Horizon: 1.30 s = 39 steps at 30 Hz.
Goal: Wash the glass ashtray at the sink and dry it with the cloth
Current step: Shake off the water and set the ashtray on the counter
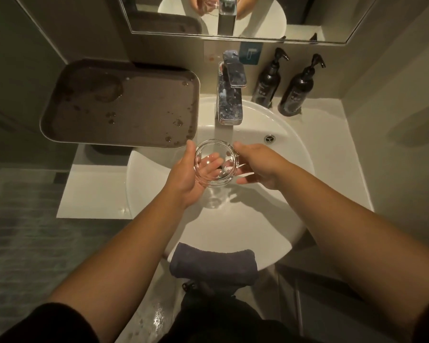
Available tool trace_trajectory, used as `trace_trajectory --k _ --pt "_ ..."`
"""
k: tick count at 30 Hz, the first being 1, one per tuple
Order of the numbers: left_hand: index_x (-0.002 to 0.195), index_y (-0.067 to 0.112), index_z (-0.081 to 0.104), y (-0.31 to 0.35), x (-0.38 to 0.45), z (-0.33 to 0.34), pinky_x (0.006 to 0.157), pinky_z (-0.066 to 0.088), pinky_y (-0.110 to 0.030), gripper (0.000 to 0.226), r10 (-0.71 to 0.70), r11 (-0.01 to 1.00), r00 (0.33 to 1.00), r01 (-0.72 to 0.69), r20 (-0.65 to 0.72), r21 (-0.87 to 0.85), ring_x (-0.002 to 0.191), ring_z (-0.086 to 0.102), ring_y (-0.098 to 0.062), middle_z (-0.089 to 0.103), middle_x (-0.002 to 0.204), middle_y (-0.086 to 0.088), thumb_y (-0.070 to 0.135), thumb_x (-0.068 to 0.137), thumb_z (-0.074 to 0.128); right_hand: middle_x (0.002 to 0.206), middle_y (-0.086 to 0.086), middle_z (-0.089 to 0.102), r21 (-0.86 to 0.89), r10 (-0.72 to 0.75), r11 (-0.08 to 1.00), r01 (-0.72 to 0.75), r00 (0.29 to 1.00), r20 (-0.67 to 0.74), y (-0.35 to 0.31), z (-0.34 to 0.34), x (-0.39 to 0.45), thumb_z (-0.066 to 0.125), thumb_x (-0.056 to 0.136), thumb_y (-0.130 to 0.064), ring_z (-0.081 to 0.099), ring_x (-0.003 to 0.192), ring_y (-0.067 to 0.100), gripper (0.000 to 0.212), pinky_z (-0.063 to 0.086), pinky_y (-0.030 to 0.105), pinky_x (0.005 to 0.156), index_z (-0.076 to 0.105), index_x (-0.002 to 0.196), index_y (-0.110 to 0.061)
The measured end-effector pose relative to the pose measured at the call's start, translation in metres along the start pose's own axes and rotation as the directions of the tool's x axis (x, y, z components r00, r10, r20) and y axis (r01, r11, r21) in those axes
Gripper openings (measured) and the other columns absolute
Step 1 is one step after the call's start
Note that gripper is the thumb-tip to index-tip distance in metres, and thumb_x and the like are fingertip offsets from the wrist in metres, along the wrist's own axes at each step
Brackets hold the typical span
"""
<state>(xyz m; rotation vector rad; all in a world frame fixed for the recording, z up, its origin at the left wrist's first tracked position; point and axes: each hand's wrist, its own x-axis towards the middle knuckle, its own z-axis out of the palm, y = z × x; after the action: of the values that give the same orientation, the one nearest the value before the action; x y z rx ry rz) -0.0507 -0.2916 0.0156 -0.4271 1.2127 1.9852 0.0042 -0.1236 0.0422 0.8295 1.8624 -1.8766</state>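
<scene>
The round clear glass ashtray (214, 162) is held over the white sink basin (278, 219), just below the chrome faucet (229, 95). My left hand (186, 174) cups it from the left and underneath, fingers showing through the glass. My right hand (258, 165) grips its right side, thumb at the rim. A stream of water appears to fall from the spout onto the ashtray's far right edge. A folded dark grey cloth (213, 264) lies over the sink's near rim, below my arms.
A wet dark tray (124, 105) sits on the counter left of the faucet. Two black pump bottles (268, 80) (296, 90) stand at the back right. A mirror (233, 13) hangs above. The overflow hole (269, 138) is right of the stream.
</scene>
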Motion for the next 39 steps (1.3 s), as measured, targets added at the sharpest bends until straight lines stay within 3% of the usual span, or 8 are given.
trace_trajectory --k 10,12,14,18,21,26,34,39 --pt "0.134 0.005 0.051 0.002 -0.01 -0.009 0.105 0.044 -0.05 0.065 0.048 0.996 0.998 -0.045 -0.036 0.079 0.115 0.062 -0.036 0.066 0.121 -0.02 0.057 0.096 0.04 0.084 0.01 0.061 0.042 0.016 0.999 -0.018 0.999 0.046 -0.01 0.011 -0.012 0.049 0.098 -0.039 0.06 0.064 0.018 0.039 0.054 0.029 0.054 0.066 0.108 -0.005" --pt "0.129 0.006 0.055 0.002 -0.013 -0.011 0.086 0.057 -0.042 0.062 0.066 0.994 0.995 -0.059 -0.074 0.094 0.1 0.069 -0.031 0.07 0.111 -0.016 0.057 0.095 0.045 0.078 0.007 0.062 0.043 0.018 0.999 -0.02 0.999 0.048 -0.011 0.012 -0.013 0.05 0.098 -0.038 0.059 0.063 0.018 0.035 0.053 0.028 0.053 0.067 0.104 -0.008" --pt "0.113 0.007 0.061 0.001 -0.016 -0.011 0.06 0.056 -0.031 0.055 0.09 0.988 0.988 -0.072 -0.126 0.138 0.074 0.072 -0.02 0.071 0.091 -0.012 0.057 0.092 0.05 0.072 0.003 0.064 0.036 0.022 0.999 -0.024 0.999 0.049 -0.011 0.012 -0.016 0.051 0.097 -0.038 0.059 0.063 0.018 0.033 0.053 0.028 0.053 0.067 0.103 -0.01" --pt "0.085 0.019 0.065 0.0 -0.025 -0.012 0.052 0.052 -0.024 0.05 0.127 0.928 0.975 -0.051 -0.183 0.37 0.056 0.066 -0.011 0.075 0.076 -0.001 0.065 0.089 0.047 0.066 -0.002 0.067 0.013 0.034 0.999 -0.035 0.998 0.06 -0.011 0.012 -0.02 0.051 0.096 -0.039 0.062 0.059 0.014 0.032 0.054 0.029 0.056 0.068 0.103 -0.012" --pt "0.078 0.019 0.06 0.002 -0.032 -0.011 0.058 0.052 -0.027 0.054 0.176 0.854 0.97 -0.066 -0.166 0.517 0.065 0.066 -0.012 0.077 0.082 0.001 0.069 0.087 0.04 0.065 -0.002 0.066 0.026 0.016 0.999 -0.018 0.998 0.067 -0.011 0.013 -0.024 0.051 0.097 -0.04 0.064 0.058 0.013 0.03 0.055 0.029 0.056 0.067 0.096 -0.015" --pt "0.095 0.024 0.061 0.007 -0.048 -0.008 0.074 0.055 -0.038 0.052 0.142 0.836 0.976 -0.03 -0.165 0.547 0.091 0.069 -0.015 0.072 0.102 0.0 0.067 0.091 0.032 0.08 0.002 0.062 0.023 -0.132 0.991 0.13 0.984 0.119 -0.009 0.015 -0.031 0.052 0.098 -0.039 0.062 0.071 0.013 0.035 0.059 0.038 0.067 0.06 0.11 -0.006" --pt "0.124 0.03 0.058 0.01 -0.065 -0.009 0.083 0.057 -0.051 0.062 0.022 0.928 0.994 0.019 -0.105 0.371 0.099 0.071 -0.024 0.065 0.12 -0.001 0.074 0.088 0.032 0.091 0.002 0.061 -0.097 -0.354 0.923 0.373 0.92 0.171 -0.006 0.016 -0.038 0.054 0.098 -0.027 0.064 0.082 0.014 0.015 0.057 0.051 0.082 0.059 0.103 -0.013" --pt "0.125 0.021 0.058 0.01 -0.066 -0.014 0.095 0.051 -0.048 0.066 0.024 0.973 0.996 -0.003 -0.088 0.232 0.102 0.07 -0.026 0.069 0.119 -0.009 0.07 0.09 0.031 0.099 0.005 0.064 -0.275 -0.462 0.815 0.509 0.859 0.22 -0.005 0.018 -0.039 0.06 0.094 -0.025 0.064 0.091 0.019 0.009 0.056 0.039 0.082 0.06 0.098 -0.033"
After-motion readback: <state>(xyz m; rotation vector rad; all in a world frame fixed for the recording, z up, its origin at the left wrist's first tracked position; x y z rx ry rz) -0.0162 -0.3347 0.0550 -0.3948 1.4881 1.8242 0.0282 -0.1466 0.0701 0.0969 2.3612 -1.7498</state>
